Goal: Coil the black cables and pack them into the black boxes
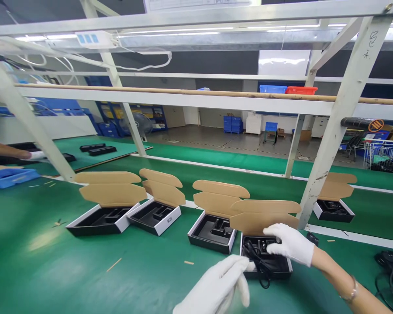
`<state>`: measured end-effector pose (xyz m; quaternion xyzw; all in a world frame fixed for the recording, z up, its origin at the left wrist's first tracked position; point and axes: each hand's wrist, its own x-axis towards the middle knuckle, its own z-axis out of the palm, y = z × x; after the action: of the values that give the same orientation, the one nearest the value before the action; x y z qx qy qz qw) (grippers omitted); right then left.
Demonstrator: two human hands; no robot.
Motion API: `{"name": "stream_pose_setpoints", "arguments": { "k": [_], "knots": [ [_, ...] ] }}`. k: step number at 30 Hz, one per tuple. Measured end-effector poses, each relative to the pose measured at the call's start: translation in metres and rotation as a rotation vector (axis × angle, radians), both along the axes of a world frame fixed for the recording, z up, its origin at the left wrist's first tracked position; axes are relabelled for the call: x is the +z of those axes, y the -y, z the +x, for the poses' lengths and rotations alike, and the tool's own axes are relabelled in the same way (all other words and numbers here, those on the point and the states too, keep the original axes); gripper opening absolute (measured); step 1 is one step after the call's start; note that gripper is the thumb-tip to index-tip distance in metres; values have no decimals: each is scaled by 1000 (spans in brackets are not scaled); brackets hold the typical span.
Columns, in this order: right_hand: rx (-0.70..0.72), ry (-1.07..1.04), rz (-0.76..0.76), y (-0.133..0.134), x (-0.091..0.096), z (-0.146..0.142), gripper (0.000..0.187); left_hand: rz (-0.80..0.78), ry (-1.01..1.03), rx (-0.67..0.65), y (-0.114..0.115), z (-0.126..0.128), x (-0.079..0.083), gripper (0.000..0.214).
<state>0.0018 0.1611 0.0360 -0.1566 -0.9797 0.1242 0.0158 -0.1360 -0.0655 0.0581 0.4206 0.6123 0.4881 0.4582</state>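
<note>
My left hand [218, 281], in a white glove, is at the front left of an open box [283, 270]. Its fingers are closed at the edge of a bundled black cable [259, 261], whose loop hangs over the box's front wall. My right hand [290, 245], also gloved, reaches into the same box from the right. Its thumb and fingers are apart beside a small black part in the insert; nothing shows between them. The box has a black inside and a raised brown cardboard lid [265, 216].
More open boxes stand leftward: one close by [212, 231], one farther [155, 216], one at far left [101, 220]. Another box [334, 210] sits behind the white post [334, 117]. Black cables [389, 266] lie at right. A co-worker's gloved hand [36, 155] shows at left.
</note>
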Motion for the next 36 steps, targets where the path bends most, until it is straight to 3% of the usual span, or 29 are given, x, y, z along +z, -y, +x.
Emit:
{"name": "stream_pose_setpoints", "arguments": {
  "k": [2, 3, 6, 9, 12, 14, 17, 21, 25, 28, 31, 34, 36],
  "knots": [
    [41, -170, -231, 14, 25, 6, 71, 14, -190, -22, -14, 0, 9, 41],
    [21, -236, -307, 21, 35, 8, 69, 36, -300, -10, -23, -2, 12, 38],
    [-151, -333, -388, 35, 45, 11, 30, 160, -616, 110, -53, -9, 13, 31],
    [-216, -352, -478, 35, 33, 9, 21, 197, -691, 88, -81, -11, 6, 39],
    [-216, -509, -331, 25, 17, 9, 36, 141, -504, -141, -97, -2, 3, 56],
    [-126, -592, -181, 18, 12, 12, 42, 66, -373, -324, -102, 2, 3, 57],
    [-53, -411, -71, 9, 6, 21, 31, 5, -458, -449, -106, -6, -2, 50],
    [-224, 46, 146, 2, -18, 22, 22, 30, -634, -413, -113, -30, -27, 48],
    [-83, 280, 272, 3, -49, 1, 22, 126, -851, -380, -108, -36, -67, 45],
    [-57, 334, 273, 4, -54, -10, 26, 177, -1026, -360, -97, -29, -97, 57],
    [2, 217, 249, 6, -53, -4, 38, 208, -1155, -327, -91, -22, -119, 70],
    [67, 66, 233, 15, -71, 18, 37, 391, -1257, -269, -87, -29, -127, 65],
    [-1, 71, 288, 22, -94, 37, 24, 486, -1324, -138, -79, -47, -126, 70]
  ]
}}
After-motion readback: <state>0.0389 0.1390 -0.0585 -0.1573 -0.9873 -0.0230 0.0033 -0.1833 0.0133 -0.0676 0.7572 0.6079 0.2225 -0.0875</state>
